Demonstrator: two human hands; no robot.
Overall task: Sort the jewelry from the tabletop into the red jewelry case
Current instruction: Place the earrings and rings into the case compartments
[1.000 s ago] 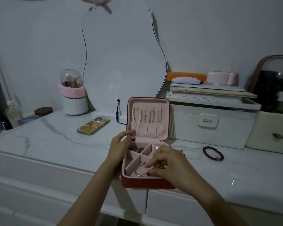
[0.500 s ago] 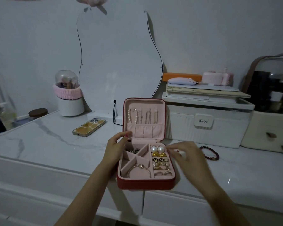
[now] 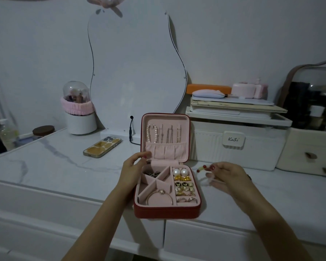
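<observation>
Two hands worked either side of the case (image 3: 167, 211), which stood open near the front edge of the surface (image 3: 51, 166). The left hand (image 3: 133, 167) held the case's left wall, fingers curled against the rim by the hinge; keeping that hold would stop the case sliding. Inside, a bangle (image 3: 159, 196) lay in the front left compartment, while earrings and rings filled the rows on the right. Just right of the case, the right hand (image 3: 227, 176) pinched a pale bead bracelet (image 3: 205, 178) at the surface. A clean lift probably meant gathering the whole loop before carrying it across, then lowering it into a free left compartment, clear of the dividers.
</observation>
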